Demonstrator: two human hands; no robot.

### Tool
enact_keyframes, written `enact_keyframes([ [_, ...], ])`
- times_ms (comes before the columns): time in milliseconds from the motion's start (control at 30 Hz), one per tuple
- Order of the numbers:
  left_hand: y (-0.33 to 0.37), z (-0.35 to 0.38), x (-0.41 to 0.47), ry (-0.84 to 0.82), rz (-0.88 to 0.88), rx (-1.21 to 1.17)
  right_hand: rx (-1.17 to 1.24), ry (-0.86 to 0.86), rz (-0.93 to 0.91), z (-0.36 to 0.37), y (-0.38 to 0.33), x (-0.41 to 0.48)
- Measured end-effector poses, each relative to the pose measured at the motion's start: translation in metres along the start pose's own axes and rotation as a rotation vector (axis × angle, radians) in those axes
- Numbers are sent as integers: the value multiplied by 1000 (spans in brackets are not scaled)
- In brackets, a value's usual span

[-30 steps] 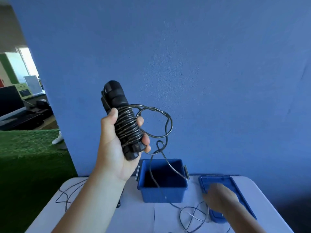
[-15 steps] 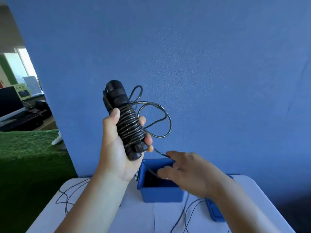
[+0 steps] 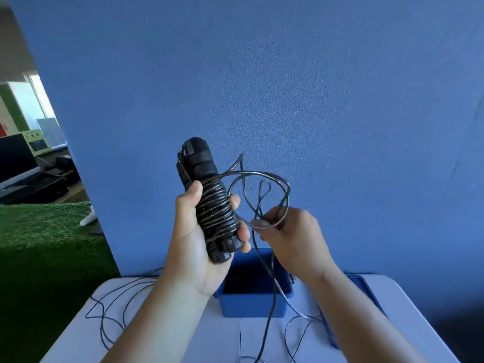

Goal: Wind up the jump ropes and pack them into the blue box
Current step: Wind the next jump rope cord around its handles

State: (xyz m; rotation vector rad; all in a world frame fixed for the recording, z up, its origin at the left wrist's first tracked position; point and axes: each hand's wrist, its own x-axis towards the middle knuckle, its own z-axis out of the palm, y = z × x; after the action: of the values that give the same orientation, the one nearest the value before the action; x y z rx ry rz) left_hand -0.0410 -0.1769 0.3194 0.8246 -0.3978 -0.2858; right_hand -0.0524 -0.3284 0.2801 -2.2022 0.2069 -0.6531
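**Rope half wound**

The left hand (image 3: 193,247) grips the black jump rope handles (image 3: 209,205) upright, cord coiled round them. The right hand (image 3: 290,239) pinches the loose cord (image 3: 262,176) just beside (loops seemingly tangled). The blue box (image 3: 251,302) stands open on the counter (image 3: 209,336) below

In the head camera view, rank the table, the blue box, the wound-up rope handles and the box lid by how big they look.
1. table
2. blue box and rope handles: about alike, and the handles are held nearer the camera
Unranked: lid, mostly covered.
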Motion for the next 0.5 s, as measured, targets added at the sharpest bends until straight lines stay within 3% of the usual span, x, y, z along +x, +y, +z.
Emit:
enact_keyframes([
  [133,-3,-3,3,10,0,10,57,86,-103,-1,9,8],
  [267,7,-4,12,13,49,17,-133,52,-189,17,51,-9],
  [400,-2,-7,15,42,10,45,-128,49,-167,35,99,-24],
  [500,-10,-9,17,58,19,21,-21,14,-18,38,113,-30],
])
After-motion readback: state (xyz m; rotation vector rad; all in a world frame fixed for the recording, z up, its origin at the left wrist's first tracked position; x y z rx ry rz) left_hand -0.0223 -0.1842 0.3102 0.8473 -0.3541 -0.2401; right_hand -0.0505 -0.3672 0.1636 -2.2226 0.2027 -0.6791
